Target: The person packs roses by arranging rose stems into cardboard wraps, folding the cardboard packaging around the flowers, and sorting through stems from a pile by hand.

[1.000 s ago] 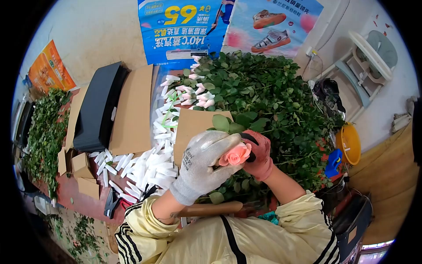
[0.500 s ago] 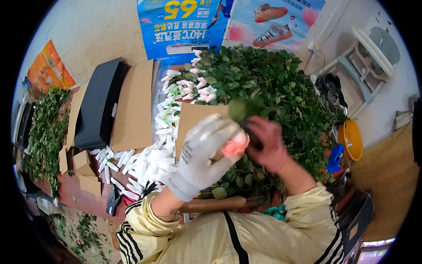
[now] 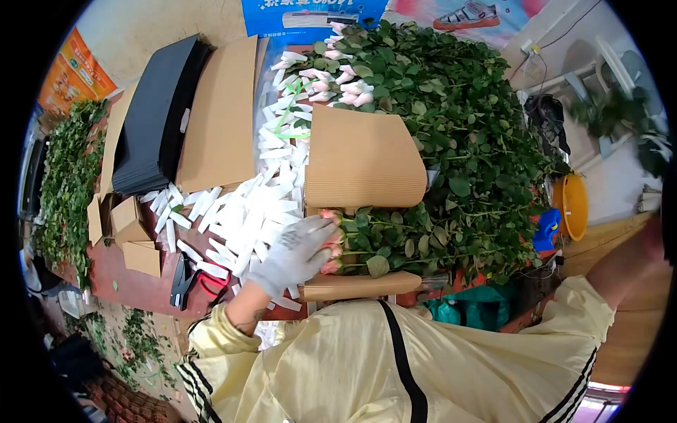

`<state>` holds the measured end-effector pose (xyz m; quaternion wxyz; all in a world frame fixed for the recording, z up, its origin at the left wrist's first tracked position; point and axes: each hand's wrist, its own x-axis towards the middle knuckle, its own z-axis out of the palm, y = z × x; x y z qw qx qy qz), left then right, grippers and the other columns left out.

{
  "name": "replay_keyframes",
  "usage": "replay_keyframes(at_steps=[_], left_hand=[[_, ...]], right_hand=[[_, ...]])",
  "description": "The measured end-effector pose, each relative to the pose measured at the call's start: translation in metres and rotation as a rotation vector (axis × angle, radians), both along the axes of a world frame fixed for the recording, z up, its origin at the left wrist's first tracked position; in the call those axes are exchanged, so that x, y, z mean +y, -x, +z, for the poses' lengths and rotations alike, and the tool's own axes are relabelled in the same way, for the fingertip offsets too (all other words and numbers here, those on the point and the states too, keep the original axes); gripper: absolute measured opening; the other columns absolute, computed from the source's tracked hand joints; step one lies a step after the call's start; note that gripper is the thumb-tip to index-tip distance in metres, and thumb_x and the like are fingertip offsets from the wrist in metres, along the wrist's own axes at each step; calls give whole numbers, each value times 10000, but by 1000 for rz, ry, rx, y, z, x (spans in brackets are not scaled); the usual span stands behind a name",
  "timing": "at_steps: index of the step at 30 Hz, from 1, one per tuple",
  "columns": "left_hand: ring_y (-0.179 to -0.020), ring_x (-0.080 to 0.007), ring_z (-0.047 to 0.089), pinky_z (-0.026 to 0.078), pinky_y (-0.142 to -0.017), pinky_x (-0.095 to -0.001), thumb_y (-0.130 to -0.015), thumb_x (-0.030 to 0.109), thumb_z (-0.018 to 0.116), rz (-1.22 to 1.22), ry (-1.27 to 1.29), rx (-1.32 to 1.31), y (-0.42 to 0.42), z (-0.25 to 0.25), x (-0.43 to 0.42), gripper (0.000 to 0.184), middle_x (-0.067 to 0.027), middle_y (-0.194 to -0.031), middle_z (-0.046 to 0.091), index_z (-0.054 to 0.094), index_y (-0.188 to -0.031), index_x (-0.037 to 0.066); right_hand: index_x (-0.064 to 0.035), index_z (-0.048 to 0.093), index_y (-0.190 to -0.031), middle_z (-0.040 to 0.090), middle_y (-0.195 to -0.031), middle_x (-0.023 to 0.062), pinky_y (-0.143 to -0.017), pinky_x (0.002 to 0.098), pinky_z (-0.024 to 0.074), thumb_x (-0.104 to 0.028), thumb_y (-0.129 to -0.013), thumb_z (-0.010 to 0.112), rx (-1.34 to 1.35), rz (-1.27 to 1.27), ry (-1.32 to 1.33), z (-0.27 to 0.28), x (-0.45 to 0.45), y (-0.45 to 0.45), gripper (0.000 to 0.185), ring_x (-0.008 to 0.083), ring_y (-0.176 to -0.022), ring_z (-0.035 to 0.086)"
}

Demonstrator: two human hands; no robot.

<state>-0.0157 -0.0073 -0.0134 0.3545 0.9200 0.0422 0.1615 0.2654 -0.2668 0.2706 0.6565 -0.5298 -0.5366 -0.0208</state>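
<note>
My left hand (image 3: 300, 255), in a pale grey glove, lies with fingers stretched over a few pink rose heads (image 3: 331, 264). The roses' leafy stems run right across the pile. Far out at the right edge is my right hand (image 3: 656, 236); its fingers are lost in the dark rim. Above it, blurred leafy greenery (image 3: 620, 120) hangs in the air, and I cannot see what holds it. A sheet of corrugated cardboard (image 3: 365, 158) covers part of the roses just beyond my left hand. A cardboard roll (image 3: 363, 285) lies along the near edge.
White paper sleeves (image 3: 261, 218) are heaped left of the roses. Rose heads in white sleeves (image 3: 356, 92) lie at the back, beside a large leafy pile (image 3: 458, 120). Black stacked sheets (image 3: 155, 116), a black stapler (image 3: 180, 282) and red-handled scissors (image 3: 213, 282) sit leftward. A yellow basin (image 3: 575, 206) stands right.
My left hand has let go of the pink rose it held up and come down onto the rose heads. My right hand has swung far right. Blurred greenery now appears there; the view has tilted downward.
</note>
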Motion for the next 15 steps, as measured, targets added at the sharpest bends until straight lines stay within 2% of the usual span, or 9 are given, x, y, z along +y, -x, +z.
replay_keyframes(at_steps=[1,3,4,8,9,10,12,14,15], left_hand=[[-1138,-335,486,379,-979,-402,-806,195,580,-54,-109,-27,-8,-7,-4,405,-182,-1198,525,535,-1154,-8],[-1187,-361,442,343,-1014,-424,-783,166,602,-72,-119,-18,-15,-7,-14,449,-204,-1235,491,510,-1182,-18],[-1205,-352,419,331,-1019,-420,-793,202,583,-25,-188,30,-19,-16,-16,450,-195,-1237,489,508,-1182,-14],[-1247,-341,356,273,-1047,-431,-805,295,562,-22,-195,234,-27,-18,-15,507,-189,-1261,458,478,-1207,-3],[-1241,-339,358,271,-1045,-438,-804,313,564,-46,-150,322,-27,-16,-16,521,-190,-1270,447,472,-1209,-3],[-1241,-339,358,271,-1045,-438,-804,313,564,-49,-151,330,-24,-23,-17,521,-190,-1270,447,472,-1209,-3],[-1189,-346,403,309,-1011,-440,-793,335,573,27,-182,176,-21,-43,-19,500,-197,-1221,476,505,-1157,0],[-1164,-354,419,322,-993,-447,-789,347,574,49,-266,113,-20,-45,-20,489,-205,-1203,483,519,-1133,4],[-1138,-363,435,336,-975,-454,-785,359,575,65,-348,40,-21,-46,-22,480,-214,-1186,490,533,-1109,8]], right_hand=[[-17,461,-1215,531,-1147,82,-954,361,431,-114,-911,469,21,50,164,-16,7,14,320,218,-1048,529],[-23,461,-1215,533,-1138,85,-957,370,440,-96,-911,461,16,116,510,-54,28,39,313,227,-1050,531],[-45,479,-1193,540,-1105,84,-927,358,441,-108,-896,456,-95,113,668,-70,39,53,305,232,-1019,537],[-131,553,-1105,565,-974,80,-804,310,446,-154,-835,439,-1017,16,1165,-168,92,89,294,252,-892,563],[-152,572,-1083,571,-941,78,-774,298,448,-165,-819,435,-1248,-21,1171,-202,98,84,297,257,-860,569],[-135,551,-1112,568,-965,98,-761,305,445,-167,-826,427,-1554,-148,955,-254,97,68,313,250,-871,569],[-119,531,-1141,565,-990,117,-749,312,443,-170,-833,419,-1836,-280,697,-292,100,58,331,243,-882,569],[-88,506,-1161,556,-1024,148,-754,336,442,-175,-830,420,-1339,-86,979,-253,104,79,353,249,-903,569],[-88,506,-1161,556,-1024,148,-754,336,442,-175,-830,420,-1338,-81,977,-255,107,80,353,249,-903,569]])
